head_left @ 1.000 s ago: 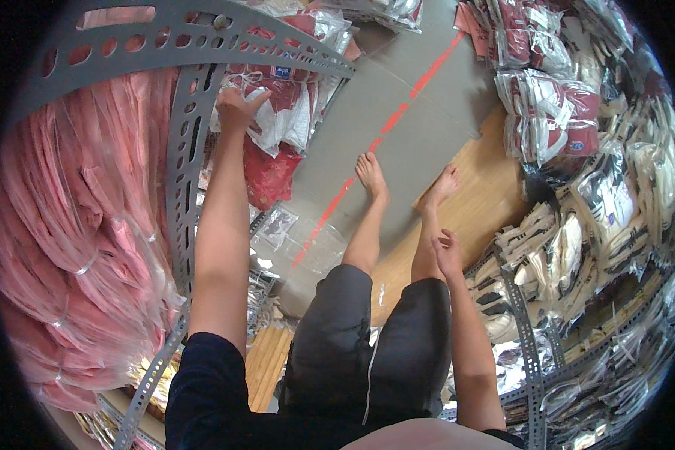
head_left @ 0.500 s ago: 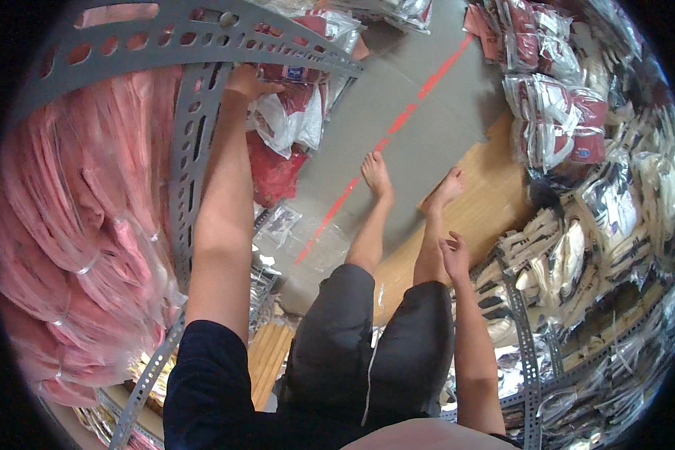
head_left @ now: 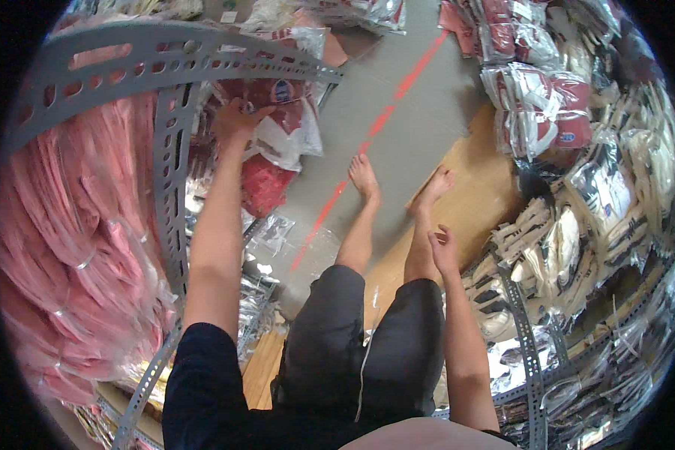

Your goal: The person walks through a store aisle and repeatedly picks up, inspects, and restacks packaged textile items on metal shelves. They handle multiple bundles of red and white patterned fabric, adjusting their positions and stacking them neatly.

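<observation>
My left hand (head_left: 236,124) reaches past the grey perforated shelf post (head_left: 171,165) to a stack of maroon garments in clear plastic bags (head_left: 277,91). Its thumb is spread away from the fingers, which rest at the edge of the maroon bags; the fingertips are partly hard to make out. White plastic wrapping (head_left: 277,142) hangs just beside the hand, with a red bagged bundle (head_left: 265,186) below it. My right hand (head_left: 444,251) hangs in the air over my right shin, fingers loosely bent and apart, holding nothing.
Tied bundles of pink bagged garments (head_left: 82,232) fill the left shelf, under a slotted grey metal beam (head_left: 165,56). On the right are maroon-and-white packs (head_left: 544,112) and rows of cream bagged goods (head_left: 555,247) behind another perforated post (head_left: 523,337). A red tape line (head_left: 382,116) crosses the grey floor.
My left hand has come back toward me, from beside the beam onto the nearer part of the maroon bags, its thumb now spread. The view has shifted slightly; my right hand stays free.
</observation>
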### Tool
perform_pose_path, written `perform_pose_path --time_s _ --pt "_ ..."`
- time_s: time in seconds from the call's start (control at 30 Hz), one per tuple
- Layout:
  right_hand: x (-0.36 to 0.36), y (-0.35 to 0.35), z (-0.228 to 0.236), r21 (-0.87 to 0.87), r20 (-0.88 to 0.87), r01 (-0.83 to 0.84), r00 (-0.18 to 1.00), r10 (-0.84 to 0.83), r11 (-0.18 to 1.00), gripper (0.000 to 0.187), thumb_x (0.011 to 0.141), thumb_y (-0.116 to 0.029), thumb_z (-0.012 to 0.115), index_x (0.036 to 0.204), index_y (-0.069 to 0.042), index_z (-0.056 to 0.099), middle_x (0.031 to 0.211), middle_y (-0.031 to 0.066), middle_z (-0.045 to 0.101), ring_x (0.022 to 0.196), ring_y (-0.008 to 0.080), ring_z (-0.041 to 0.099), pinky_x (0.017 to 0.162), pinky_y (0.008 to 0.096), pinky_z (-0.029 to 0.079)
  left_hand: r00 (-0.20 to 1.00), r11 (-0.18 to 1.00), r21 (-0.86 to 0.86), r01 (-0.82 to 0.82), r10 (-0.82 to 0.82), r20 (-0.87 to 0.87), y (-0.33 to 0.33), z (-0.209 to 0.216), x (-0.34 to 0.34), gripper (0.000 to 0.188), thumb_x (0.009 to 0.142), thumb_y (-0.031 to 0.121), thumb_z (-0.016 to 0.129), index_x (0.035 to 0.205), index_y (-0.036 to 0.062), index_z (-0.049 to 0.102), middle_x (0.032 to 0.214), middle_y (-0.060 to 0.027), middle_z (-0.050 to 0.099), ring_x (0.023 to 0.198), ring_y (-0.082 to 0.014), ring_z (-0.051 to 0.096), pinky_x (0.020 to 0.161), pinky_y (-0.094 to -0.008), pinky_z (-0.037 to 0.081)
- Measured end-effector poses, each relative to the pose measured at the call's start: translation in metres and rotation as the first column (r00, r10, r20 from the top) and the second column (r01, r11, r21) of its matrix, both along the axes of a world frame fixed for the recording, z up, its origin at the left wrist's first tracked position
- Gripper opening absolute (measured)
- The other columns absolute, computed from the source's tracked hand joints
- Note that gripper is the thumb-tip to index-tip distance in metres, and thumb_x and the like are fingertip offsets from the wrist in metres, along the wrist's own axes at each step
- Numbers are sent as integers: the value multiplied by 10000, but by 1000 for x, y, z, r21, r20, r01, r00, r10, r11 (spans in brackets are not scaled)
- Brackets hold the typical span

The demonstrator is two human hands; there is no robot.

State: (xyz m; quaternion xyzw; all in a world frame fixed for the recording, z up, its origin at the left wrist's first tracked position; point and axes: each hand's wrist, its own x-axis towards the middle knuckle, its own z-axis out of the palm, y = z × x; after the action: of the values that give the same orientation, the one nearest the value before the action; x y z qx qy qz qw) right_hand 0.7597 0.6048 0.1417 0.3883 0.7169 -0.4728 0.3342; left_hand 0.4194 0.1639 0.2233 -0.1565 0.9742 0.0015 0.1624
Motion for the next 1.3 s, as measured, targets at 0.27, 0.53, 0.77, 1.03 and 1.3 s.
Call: perform_pose_path --time_s 0.27,0.53,0.77,1.03,1.3 --pt "8 -4 15 -55 86 0 996 5 998 543 889 -311 657 1303 -13 474 1108 195 635 1005 232 609 883 350 472 910 978 -202 51 -129 -394 19 -48 51 727 595 698 719 808 19 574 813 -183 609 824 -390 586 726 -492 463" --pt "-24 -18 22 -58 74 -132 988 136 990 505 884 -205 652 1313 -22 459 1126 201 612 1005 250 612 843 337 500 908 984 -144 -101 32 -418 36 -62 62 752 714 597 707 1133 -11 563 1115 -204 557 1112 -373 492 908 -495 419" --pt "-43 -21 16 -76 0 -122 992 122 990 501 893 -299 647 1281 -19 501 1101 187 647 988 229 621 863 334 482 885 977 -191 -94 -6 -466 62 -93 82 641 910 387 580 1361 -31 400 1368 -251 361 1316 -399 343 1073 -502 308" --pt "-44 -16 26 -23 26 -179 983 180 983 532 881 -308 667 1290 -25 480 1039 156 650 944 211 626 810 320 499 919 993 -50 107 -118 -377 68 -60 92 811 875 477 589 1428 -34 288 1461 -322 222 1360 -493 236 1085 -565 270" --pt "-33 -11 38 58 76 -266 962 262 962 526 880 -338 652 1281 -43 484 1041 131 664 927 216 649 818 334 502 950 944 -107 311 -312 6 86 -46 139 881 818 428 648 1434 -67 260 1466 -377 180 1382 -517 170 1087 -570 264"
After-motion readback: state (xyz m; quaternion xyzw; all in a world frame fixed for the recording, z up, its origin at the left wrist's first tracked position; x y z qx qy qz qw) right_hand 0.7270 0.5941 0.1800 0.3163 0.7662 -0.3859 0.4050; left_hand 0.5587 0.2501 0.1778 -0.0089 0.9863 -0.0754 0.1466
